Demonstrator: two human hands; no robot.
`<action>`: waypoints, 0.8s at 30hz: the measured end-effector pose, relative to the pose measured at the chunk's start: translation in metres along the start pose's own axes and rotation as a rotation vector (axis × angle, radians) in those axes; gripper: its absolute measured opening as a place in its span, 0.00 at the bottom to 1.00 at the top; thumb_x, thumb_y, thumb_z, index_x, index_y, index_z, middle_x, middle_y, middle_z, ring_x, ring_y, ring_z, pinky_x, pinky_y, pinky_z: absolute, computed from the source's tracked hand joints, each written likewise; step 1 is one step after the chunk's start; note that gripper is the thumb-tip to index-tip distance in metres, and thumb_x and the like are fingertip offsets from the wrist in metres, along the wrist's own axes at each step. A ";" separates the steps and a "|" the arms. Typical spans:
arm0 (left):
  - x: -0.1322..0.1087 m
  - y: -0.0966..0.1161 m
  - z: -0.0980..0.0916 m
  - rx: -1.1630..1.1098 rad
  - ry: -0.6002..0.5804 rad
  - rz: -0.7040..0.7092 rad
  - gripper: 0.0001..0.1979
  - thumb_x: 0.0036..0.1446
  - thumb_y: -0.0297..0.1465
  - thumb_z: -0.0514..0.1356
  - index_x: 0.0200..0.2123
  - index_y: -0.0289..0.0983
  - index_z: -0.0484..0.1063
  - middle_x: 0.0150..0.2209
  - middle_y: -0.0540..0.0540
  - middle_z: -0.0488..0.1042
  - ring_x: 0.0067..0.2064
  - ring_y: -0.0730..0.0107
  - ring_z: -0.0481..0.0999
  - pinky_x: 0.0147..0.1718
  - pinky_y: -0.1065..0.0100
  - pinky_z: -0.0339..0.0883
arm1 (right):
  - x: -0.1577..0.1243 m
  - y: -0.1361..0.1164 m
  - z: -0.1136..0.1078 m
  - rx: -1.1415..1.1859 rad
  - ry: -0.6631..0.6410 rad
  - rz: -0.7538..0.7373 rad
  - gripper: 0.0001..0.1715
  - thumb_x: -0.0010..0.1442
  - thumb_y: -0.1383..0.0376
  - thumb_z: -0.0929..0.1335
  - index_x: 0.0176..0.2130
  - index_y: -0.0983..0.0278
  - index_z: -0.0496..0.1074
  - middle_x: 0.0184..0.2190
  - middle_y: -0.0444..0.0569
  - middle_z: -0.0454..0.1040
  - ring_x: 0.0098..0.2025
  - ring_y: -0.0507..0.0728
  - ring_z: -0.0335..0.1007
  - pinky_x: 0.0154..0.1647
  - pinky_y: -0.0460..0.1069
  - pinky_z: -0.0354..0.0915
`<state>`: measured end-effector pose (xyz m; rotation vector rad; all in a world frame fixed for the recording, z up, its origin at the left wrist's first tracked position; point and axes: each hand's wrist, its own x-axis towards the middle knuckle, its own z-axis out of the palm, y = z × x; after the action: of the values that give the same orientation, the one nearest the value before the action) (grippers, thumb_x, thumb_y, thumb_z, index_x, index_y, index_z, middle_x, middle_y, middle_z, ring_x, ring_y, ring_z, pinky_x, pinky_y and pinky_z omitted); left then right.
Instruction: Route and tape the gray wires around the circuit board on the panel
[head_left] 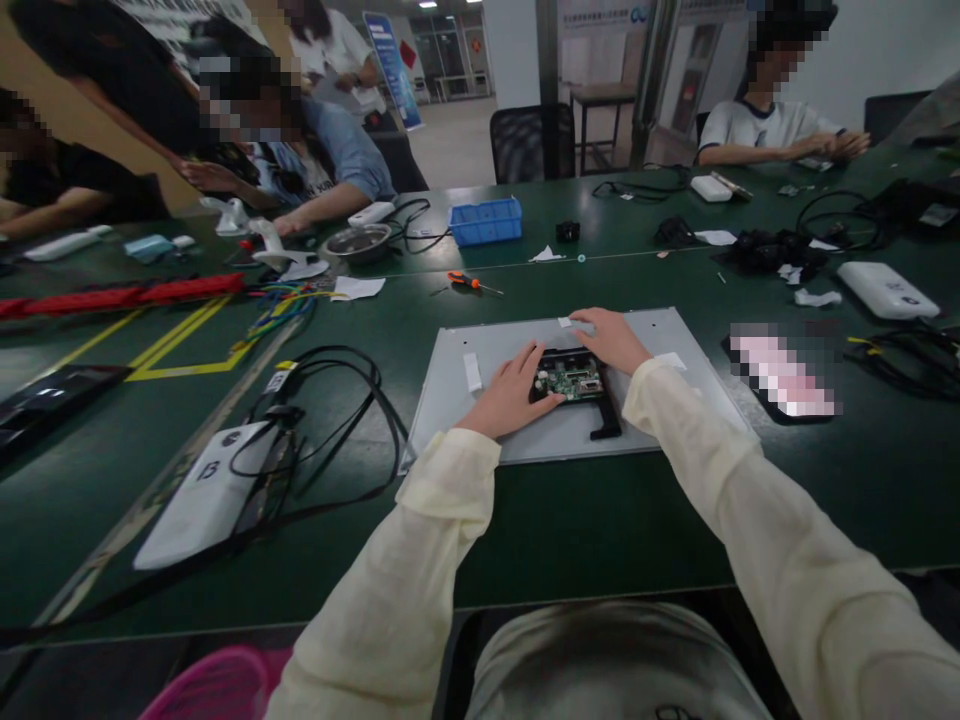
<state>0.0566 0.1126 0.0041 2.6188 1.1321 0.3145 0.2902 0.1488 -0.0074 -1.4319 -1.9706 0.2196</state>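
Observation:
A green circuit board (571,384) sits in a black plastic frame (606,418), on a flat grey panel (435,400). My left hand (511,394) grips the frame's left side, its fingers over the far left corner and its thumb along the near side. My right hand (615,342) reaches over the far right corner with fingers stretched and apart. Those fingertips are close to a small white piece (565,322) at the panel's far edge; whether they touch the frame cannot be made out. A white strip (472,373) lies on the panel left of my left hand.
Left of the panel lie a white power bank (206,490) and looped black cables (375,400). A phone (784,375) is to the right. Beyond are an orange screwdriver (466,281), a blue bin (486,222) and a metal bowl (358,243). Other people work across the green table (600,530).

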 end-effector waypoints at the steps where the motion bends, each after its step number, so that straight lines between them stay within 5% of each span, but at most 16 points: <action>1: 0.000 0.001 0.000 0.001 -0.002 -0.003 0.44 0.59 0.52 0.51 0.68 0.35 0.39 0.70 0.37 0.42 0.70 0.54 0.47 0.65 0.54 0.46 | 0.007 0.003 0.003 -0.003 -0.015 -0.005 0.18 0.60 0.66 0.64 0.49 0.66 0.73 0.48 0.55 0.76 0.52 0.59 0.70 0.56 0.55 0.62; 12: 0.001 -0.002 0.003 -0.014 0.013 0.008 0.46 0.58 0.53 0.52 0.68 0.33 0.38 0.70 0.36 0.43 0.69 0.53 0.48 0.65 0.54 0.47 | 0.050 0.010 0.003 -0.391 -0.340 -0.022 0.19 0.56 0.59 0.69 0.46 0.65 0.77 0.45 0.53 0.78 0.46 0.59 0.73 0.47 0.48 0.64; 24: 0.001 -0.003 0.005 0.017 0.033 0.024 0.45 0.58 0.52 0.52 0.68 0.33 0.39 0.70 0.35 0.44 0.69 0.53 0.49 0.64 0.54 0.48 | 0.044 -0.006 0.001 -0.539 -0.286 0.017 0.15 0.64 0.63 0.63 0.41 0.65 0.79 0.41 0.57 0.79 0.44 0.62 0.73 0.42 0.51 0.63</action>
<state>0.0567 0.1151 -0.0017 2.6526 1.1193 0.3560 0.2773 0.1862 0.0136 -1.8323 -2.3689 -0.1205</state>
